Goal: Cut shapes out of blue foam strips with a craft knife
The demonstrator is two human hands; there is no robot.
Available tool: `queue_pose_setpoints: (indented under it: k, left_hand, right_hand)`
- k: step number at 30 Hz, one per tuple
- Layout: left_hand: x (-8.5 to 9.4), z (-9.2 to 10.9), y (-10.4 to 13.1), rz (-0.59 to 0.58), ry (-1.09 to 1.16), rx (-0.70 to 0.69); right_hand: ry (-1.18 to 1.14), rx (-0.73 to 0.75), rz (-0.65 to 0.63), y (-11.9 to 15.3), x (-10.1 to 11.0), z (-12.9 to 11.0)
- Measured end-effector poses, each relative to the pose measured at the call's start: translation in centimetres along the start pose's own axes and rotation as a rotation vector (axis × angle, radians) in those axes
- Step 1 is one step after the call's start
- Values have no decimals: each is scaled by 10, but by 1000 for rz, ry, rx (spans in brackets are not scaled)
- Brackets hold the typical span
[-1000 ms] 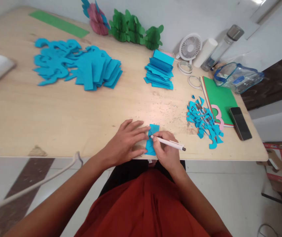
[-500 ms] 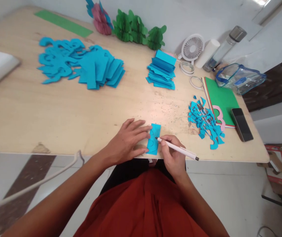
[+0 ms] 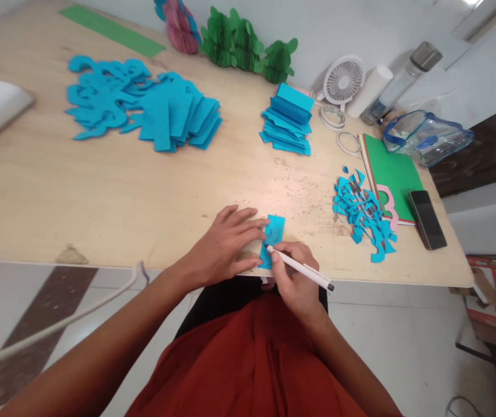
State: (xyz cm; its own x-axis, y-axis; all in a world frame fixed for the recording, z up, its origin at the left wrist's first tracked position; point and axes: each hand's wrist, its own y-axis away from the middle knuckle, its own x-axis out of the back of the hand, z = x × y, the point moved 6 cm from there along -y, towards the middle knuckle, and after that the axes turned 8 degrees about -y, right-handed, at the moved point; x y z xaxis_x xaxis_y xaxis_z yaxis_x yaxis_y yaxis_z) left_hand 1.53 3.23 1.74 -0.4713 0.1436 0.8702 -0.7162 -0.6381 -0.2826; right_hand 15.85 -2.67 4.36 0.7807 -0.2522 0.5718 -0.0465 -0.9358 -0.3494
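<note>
Blue paper strip (image 3: 274, 231) lies flat by the near edge of the surface (image 3: 165, 197), straight ahead of the person. The left hand (image 3: 230, 240) sits at its 9 o'clock, palm down, fingers spread, with the tips along the strip's left edge. From 4 o'clock the right hand (image 3: 296, 278) comes in, fingers pinching a white pen (image 3: 302, 269) whose tip is at the paper. A dark curved line (image 3: 278, 236) shows above that tip. The step in hand looks like drawing an outline; carrying it on would call for firm left fingers and a smooth turn of the pen, since the small strip could slip. From the strip, a blue paper stack (image 3: 286, 120) lies at 12 o'clock, curly blue cutouts (image 3: 100, 98) at 10, and blue scraps (image 3: 361, 208) between 2 and 3.
</note>
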Motion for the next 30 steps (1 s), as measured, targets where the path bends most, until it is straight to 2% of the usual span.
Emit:
queue_pose_setpoints:
  k: [30]
  left_hand:
    - [-1,-1,1,-5,-11,1]
  right_hand:
    - [41,11,-11,0,-2,-1]
